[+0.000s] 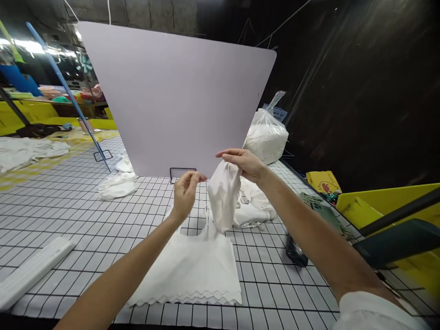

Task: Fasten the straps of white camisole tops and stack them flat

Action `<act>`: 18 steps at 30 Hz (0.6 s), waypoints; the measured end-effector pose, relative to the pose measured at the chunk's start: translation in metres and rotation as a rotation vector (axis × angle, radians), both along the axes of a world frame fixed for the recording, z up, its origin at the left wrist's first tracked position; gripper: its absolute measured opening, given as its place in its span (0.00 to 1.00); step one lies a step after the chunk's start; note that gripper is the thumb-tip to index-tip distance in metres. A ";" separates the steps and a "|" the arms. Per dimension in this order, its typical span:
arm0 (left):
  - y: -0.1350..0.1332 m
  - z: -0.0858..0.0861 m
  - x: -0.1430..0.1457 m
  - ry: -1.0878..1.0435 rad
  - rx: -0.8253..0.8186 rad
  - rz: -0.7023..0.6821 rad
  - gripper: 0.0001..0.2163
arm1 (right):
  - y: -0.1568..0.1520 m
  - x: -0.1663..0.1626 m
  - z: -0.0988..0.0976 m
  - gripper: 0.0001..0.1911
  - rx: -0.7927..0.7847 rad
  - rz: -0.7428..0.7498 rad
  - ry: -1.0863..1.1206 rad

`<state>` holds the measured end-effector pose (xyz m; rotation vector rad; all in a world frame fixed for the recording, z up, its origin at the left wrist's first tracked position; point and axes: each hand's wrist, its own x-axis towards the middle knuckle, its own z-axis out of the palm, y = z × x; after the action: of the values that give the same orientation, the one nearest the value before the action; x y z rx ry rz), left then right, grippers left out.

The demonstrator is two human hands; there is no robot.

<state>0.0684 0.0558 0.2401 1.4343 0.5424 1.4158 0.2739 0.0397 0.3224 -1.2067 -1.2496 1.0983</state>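
A white strappy top (202, 263) with a wavy hem lies flat on the table in front of me, its hem towards me. Above its neckline, my right hand (245, 164) pinches a soft, pouch-like piece of white fabric (224, 195) between thumb and fingers. The fabric hangs down to the top's straps; whether the two are joined, I cannot tell. My left hand (185, 190) is raised just left of the fabric, thumb and fingertips pressed together. Anything between those fingertips is too small to make out.
A large pale board (182, 101) stands behind my hands on black wire feet. White garments lie in a pile (256, 206) at right and another (118, 185) at left. A black object (296, 251), a stuffed clear bag (267, 133) and a white bar (34, 270) also occupy the grid-patterned table.
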 end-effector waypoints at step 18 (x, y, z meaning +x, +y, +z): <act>-0.002 -0.011 -0.008 0.302 -0.402 -0.736 0.14 | -0.013 -0.003 -0.016 0.26 0.310 -0.044 -0.108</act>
<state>0.0605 0.0537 0.2291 1.3217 0.3913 0.4805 0.2708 0.0265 0.3060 -1.0607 -1.4105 0.7810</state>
